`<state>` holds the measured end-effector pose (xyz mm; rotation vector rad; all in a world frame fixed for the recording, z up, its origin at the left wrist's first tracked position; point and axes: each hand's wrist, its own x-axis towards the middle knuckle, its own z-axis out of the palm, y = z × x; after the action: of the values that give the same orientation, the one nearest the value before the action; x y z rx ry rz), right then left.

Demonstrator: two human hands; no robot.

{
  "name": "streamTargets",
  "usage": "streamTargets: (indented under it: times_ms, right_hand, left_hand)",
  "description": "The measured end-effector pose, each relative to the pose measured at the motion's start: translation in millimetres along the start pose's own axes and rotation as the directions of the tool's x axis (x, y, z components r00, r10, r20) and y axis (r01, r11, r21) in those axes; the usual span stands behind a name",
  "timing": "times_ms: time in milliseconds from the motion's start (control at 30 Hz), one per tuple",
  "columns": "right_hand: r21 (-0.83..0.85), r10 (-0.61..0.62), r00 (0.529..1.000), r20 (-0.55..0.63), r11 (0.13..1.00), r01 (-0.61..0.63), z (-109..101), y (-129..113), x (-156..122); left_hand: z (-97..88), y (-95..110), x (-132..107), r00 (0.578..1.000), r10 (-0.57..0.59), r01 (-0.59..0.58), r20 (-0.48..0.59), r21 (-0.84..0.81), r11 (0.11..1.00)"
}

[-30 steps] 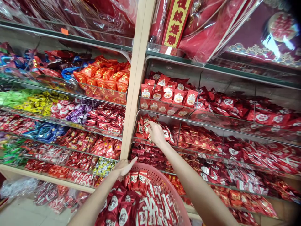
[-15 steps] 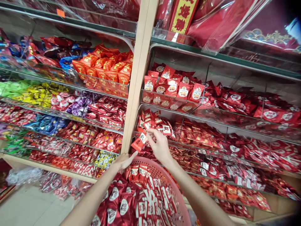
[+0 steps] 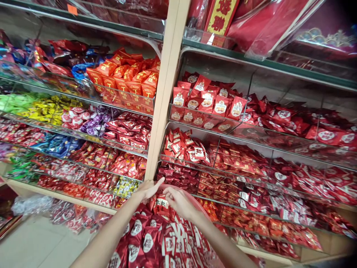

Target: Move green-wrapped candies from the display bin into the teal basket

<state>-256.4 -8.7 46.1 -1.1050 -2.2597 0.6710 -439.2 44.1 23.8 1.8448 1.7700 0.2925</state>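
My left hand (image 3: 147, 191) is at the far left rim of a pink plastic basket (image 3: 205, 209). Its thumb stretches up and away from the fingers, which point down beside the packets and are partly hidden. Over the basket's far end, my right hand (image 3: 178, 201) has its fingers bent and pinched at a small red snack packet (image 3: 161, 203) with black characters on a pale label. Larger dark-red packets (image 3: 147, 242) with white ovals lie in neat rows on the left inside. Red-and-white packets (image 3: 178, 242) fill the middle and right.
Shelves with clear front panels hold red packets (image 3: 208, 100), orange-red packets (image 3: 121, 80) and several colourful sweets. A wooden post (image 3: 161, 96) divides the shelving. Plastic-bagged goods (image 3: 69, 214) lie on the tiled floor (image 3: 44, 245) at lower left.
My right hand has come down from the shelf compartment to the basket, bringing a red packet among the others there. The left hand stays at the rim. The view has shifted slightly.
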Motion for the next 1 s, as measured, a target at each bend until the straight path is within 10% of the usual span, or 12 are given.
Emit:
streamTargets:
  times_ms: [500,800,1000]
  right_hand:
    - [-0.055,0.021,0.991,-0.129,0.998,-0.028,13,5,19]
    - [-0.382,-0.208,0.930,-0.304,0.921,0.082,-83,-34,66]
    - [-0.682,-0.141,0.988,-0.065,0.729,0.060,-135,-33,102]
  left_hand:
    - [0.5,-1,3,0.999,0.036,-0.036,0.007,0.056,0.998]
    - [1.3,-2,3,1.000,0.014,-0.013,-0.007,0.049,0.999]
    - [2.2,-5,4,1.000,0.008,-0.007,-0.024,0.044,0.999]
